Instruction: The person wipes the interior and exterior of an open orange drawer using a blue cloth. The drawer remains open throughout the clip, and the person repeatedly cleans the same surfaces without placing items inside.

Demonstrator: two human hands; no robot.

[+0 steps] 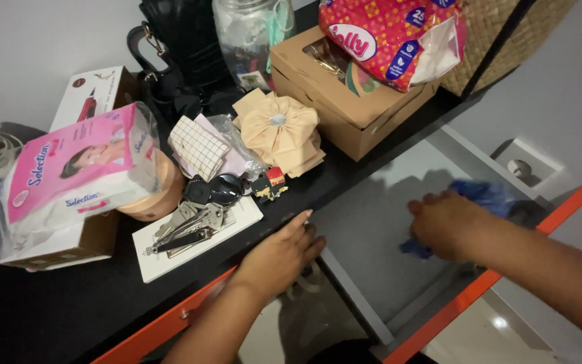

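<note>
My right hand is inside an open drawer with a grey bottom and an orange front, pressed down on a crumpled blue cloth. The cloth shows past my fingers and under my palm. My left hand rests on the front edge of the black tabletop, fingers curled over the edge beside the drawer, holding nothing loose. Just left of it lies a bunch of keys on a white card.
On the tabletop stand a pink tissue pack, a brown cardboard box with a red patterned pack on it, a beige fabric flower, a glass jar, a black bag and a woven basket.
</note>
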